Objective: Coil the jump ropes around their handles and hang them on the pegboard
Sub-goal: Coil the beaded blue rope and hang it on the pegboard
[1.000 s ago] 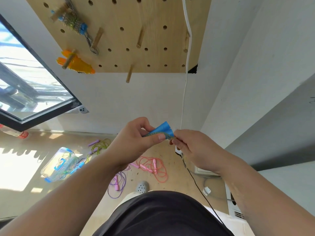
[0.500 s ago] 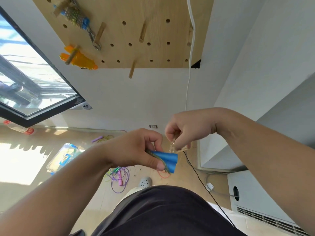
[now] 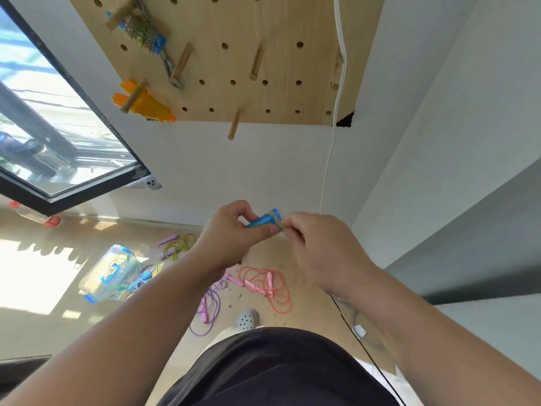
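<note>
The handle [image 3: 263,220] at centre frame is blue; the rope [image 3: 270,285] on the floor is pink, another [image 3: 209,312] purple; the bundle [image 3: 146,105] on the tan pegboard [image 3: 281,92], upper left, is orange.

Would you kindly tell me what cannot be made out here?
1. Head view: blue handles, near ends covered by the left hand.
2. Head view: rope, free end hidden under the right hand.
3. Head view: pegboard, top cut off by the frame edge.
4. Head view: clear box, contents too small.

Hands [image 3: 231,238] [image 3: 319,247] hide most of the blue jump rope [image 3: 263,221]; pegboard [image 3: 278,96] cropped above.
</note>
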